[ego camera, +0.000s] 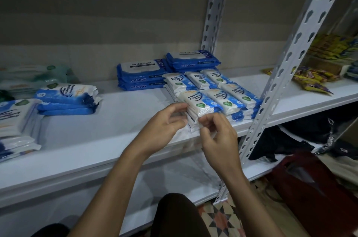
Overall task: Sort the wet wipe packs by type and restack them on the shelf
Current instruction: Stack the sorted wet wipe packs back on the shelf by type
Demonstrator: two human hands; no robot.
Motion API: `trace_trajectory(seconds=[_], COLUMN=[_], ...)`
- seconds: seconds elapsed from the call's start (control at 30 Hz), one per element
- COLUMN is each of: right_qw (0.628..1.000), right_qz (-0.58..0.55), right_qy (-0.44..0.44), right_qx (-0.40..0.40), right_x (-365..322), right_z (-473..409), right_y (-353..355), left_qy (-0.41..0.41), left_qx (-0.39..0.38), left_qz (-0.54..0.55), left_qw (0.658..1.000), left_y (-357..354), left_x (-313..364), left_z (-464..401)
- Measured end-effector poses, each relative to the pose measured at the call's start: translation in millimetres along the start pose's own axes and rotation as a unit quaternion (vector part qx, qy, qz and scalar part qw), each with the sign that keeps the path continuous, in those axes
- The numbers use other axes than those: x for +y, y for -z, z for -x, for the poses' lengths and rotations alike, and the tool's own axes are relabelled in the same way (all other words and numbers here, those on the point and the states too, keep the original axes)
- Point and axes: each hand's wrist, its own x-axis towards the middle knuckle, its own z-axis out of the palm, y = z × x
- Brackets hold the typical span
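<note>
Sorted: antabax packs (142, 74) and small white packs (222, 89) stacked on shelf (120, 120).
Left: loose packs (66, 99).
Hands: left hand (164, 126) and right hand (217, 136) pinch front stack (197, 105).

Six small white pack stacks (211, 91), two Antabax stacks (142, 74), two hands (162, 126).

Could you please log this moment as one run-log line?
left hand: grips front stack | right hand: grips front stack | antabax packs: stacked behind
</note>
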Motion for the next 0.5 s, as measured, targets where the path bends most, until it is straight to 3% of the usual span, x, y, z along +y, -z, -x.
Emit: trace_trajectory(seconds=[0.3,0.5], right_qw=[0.992,0.984], right_qz=[-0.009,0.050], right_qy=[-0.011,0.064], right_qx=[0.122,0.156], right_x=[4.5,-11.2], right_z=[2.4,-30.8], right_y=[0.7,26.9], left_qy=[0.002,0.002], left_qx=[-0.024,-0.024], left_qz=[0.012,0.018], left_qw=[1.000,1.000], left_y=[1.0,1.0], left_x=[3.3,2.5], left_z=[3.7,3.3])
